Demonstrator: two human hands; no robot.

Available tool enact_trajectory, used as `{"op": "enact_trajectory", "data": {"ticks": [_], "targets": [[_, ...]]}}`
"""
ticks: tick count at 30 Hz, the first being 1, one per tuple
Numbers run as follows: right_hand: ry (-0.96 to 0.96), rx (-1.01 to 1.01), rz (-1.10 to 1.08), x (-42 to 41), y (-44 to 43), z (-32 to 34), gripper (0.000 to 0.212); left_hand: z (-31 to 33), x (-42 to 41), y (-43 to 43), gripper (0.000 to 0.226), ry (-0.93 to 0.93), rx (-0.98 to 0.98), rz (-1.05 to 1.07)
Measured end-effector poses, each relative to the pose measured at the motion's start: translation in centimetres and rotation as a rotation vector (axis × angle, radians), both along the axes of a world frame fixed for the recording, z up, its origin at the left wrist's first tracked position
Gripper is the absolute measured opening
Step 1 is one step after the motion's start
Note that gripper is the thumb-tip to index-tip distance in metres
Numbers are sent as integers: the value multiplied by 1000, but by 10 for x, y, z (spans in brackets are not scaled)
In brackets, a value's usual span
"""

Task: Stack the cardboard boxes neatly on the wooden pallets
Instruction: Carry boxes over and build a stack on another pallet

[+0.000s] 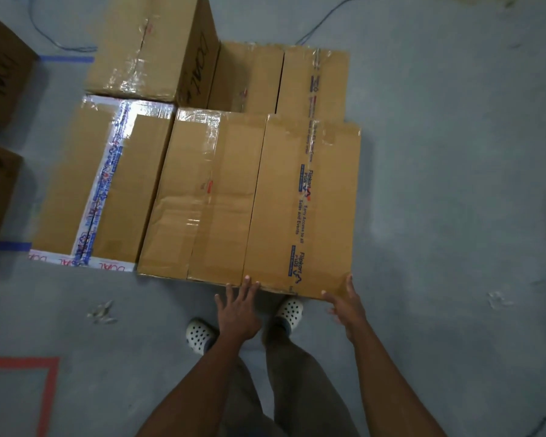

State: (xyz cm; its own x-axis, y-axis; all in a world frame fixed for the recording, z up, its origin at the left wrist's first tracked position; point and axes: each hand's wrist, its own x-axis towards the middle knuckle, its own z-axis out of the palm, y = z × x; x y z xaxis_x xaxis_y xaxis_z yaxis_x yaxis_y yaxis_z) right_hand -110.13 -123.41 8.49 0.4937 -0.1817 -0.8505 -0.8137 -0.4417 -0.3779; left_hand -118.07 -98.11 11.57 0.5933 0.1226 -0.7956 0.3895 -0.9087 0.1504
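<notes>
Several taped cardboard boxes lie packed side by side in front of me; the pallet under them is hidden. The nearest right box (303, 203) carries printed tape along its top. My left hand (238, 310) has spread fingers whose tips touch that box's near left corner. My right hand (344, 305) is spread too, its fingers at the near right corner. Neither hand grips anything. To the left lie a plain box (202, 193) and a box with white-and-blue tape (101, 184). A taller box (148, 45) stands at the back left, with two lower boxes (281, 77) behind the near ones.
Two more boxes (0, 70) sit on the floor at the far left, by blue tape lines (67, 59). Red tape (49, 392) marks the grey floor at the lower left. Cables (322, 23) run across the floor behind the stack. My feet in white clogs (289, 312) stand against the near box.
</notes>
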Motion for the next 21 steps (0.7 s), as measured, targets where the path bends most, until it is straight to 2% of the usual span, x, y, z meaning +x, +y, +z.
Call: {"op": "enact_trajectory", "data": {"ticks": [6,8,12,14,18,21], "targets": [[-46,-16,-8,-1,0,0,110,0,11,0,79,12,-56,-4],[-77,-71,51,-1,5,2,113,1,7,6,79,14,-66,-3],[-136,-288,262,-21,27,10,86,10,-6,23,79,-68,-33,-12],[-153,-334,314,-38,46,14,78,19,-11,34,75,-121,-26,-2],[-272,-250,537,-78,99,26,73,32,-30,63,69,-225,-15,87],[-312,-166,750,-98,135,35,70,36,-56,93,71,-229,-16,176]]}}
